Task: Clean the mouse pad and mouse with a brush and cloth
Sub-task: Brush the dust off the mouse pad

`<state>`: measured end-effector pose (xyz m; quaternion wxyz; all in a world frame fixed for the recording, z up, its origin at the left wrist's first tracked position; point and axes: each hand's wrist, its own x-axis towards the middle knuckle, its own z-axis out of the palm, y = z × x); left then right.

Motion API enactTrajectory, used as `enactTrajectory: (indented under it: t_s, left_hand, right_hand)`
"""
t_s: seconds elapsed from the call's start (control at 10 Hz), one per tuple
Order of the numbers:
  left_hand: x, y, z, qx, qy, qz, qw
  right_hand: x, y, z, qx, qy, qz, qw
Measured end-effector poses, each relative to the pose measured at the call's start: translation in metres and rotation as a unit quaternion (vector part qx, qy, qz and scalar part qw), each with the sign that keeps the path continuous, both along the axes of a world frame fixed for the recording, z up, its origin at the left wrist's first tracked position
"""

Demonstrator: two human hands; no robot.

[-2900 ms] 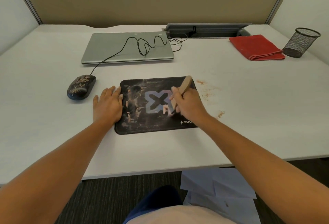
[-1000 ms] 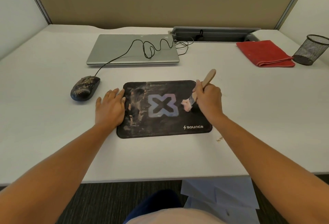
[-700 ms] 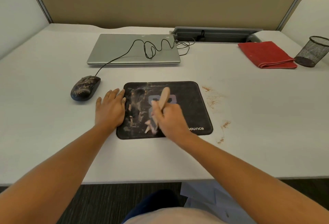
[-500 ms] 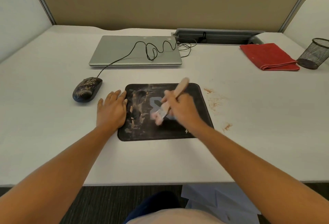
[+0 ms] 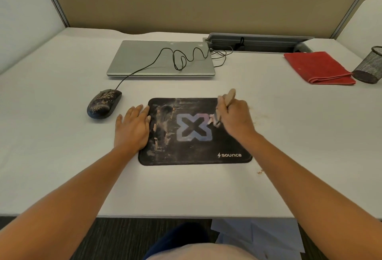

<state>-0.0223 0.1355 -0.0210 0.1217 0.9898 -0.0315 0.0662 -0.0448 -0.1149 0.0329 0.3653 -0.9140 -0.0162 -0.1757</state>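
Note:
A black mouse pad (image 5: 192, 156) with a pale X logo lies on the white desk, smeared with dusty streaks on its left half. My left hand (image 5: 132, 130) rests flat on the pad's left edge, fingers spread. My right hand (image 5: 235, 118) is closed on a wooden-handled brush (image 5: 228, 97), whose bristles touch the pad just right of the X. A dirty black wired mouse (image 5: 103, 103) sits left of the pad. A folded red cloth (image 5: 318, 67) lies at the far right.
A shut silver laptop (image 5: 144, 61) lies behind the pad with the mouse cable looped over it. A black mesh cup (image 5: 369, 65) stands beside the cloth. Brown crumbs (image 5: 260, 171) dot the desk right of the pad. The desk's front edge is near my body.
My right hand has swept the brush from the middle of the pad to its upper right area. The left hand stays flat on the left edge.

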Motion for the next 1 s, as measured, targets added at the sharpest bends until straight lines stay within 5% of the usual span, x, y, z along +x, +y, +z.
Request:
enactTrajectory:
  t_s: [0.2, 0.3, 0.5, 0.6, 0.8, 0.9, 1.0]
  left_hand:
    - [0.001, 0.001, -0.001, -0.002, 0.005, 0.002, 1.000]
    - [0.001, 0.001, -0.001, -0.004, 0.004, 0.000, 1.000]
    - [0.001, 0.001, -0.001, -0.003, 0.002, 0.001, 1.000]
    - [0.001, 0.002, -0.001, -0.002, 0.002, 0.001, 1.000]
    - [0.001, 0.001, 0.000, -0.002, 0.009, 0.000, 1.000]
    - [0.000, 0.001, 0.000, -0.003, 0.005, 0.000, 1.000]
    - [-0.001, 0.001, 0.001, -0.003, 0.007, 0.001, 1.000]
  right_hand:
    - [-0.018, 0.049, -0.006, 0.124, 0.114, 0.171, 0.971]
    - [-0.006, 0.042, 0.004, 0.204, 0.150, 0.160, 0.954]
    - [0.042, -0.008, 0.018, 0.091, 0.059, -0.035, 0.993]
    - [0.050, -0.010, 0.009, 0.063, 0.094, -0.037, 0.993]
    - [0.030, 0.020, 0.004, 0.055, 0.130, 0.116, 0.983]
    - [0.020, 0.029, 0.008, 0.111, 0.199, 0.209, 0.951]
    - [0.027, 0.029, 0.019, 0.153, 0.235, 0.214, 0.936]
